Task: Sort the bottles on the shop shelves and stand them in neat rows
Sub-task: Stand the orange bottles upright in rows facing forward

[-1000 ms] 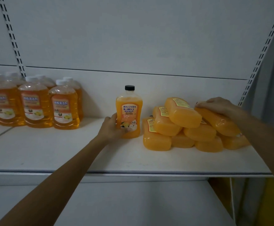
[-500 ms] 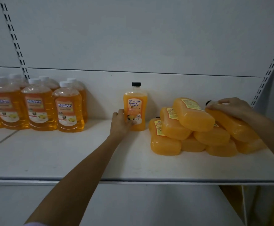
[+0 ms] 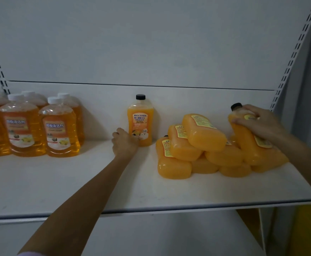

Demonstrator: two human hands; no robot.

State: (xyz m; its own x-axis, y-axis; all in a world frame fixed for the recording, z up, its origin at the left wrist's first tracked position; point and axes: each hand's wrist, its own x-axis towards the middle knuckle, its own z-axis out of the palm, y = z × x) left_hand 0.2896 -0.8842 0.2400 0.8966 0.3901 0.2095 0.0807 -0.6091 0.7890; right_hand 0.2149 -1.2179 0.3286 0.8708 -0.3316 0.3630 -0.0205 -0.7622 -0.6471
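Right hand [image 3: 258,124] has tilted the top bottle [image 3: 247,146] off the pile [image 3: 202,133], gripping it — next for standing, likely; left hand [image 3: 125,143] curled at upright bottle [image 3: 140,122], grip unclear

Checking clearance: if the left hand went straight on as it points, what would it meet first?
The upright bottle: the left hand touches its base now. The back panel seems close behind it.
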